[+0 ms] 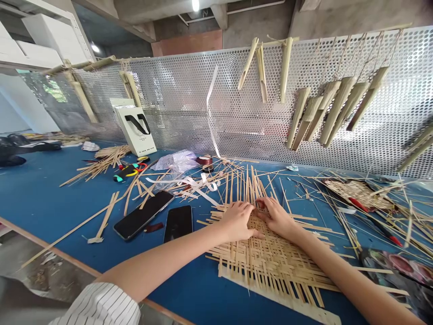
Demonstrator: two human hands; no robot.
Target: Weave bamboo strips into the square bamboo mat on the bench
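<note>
Past your sleeve (101,307), your left hand (238,221) is pressing the mat (270,266), fingers together, near the table's (40,198) front edge, your right hand (275,216) pinching a strip (257,189).

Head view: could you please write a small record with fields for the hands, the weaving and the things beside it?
Left hand: lies on the woven bamboo mat, thumb spread
Right hand: on the mat's far edge, fingers at the upright strips; grip unclear
Surface: blue table
Left of mat: two phones, screens dark
Behind: perforated metal panel with hanging bamboo pieces
</note>
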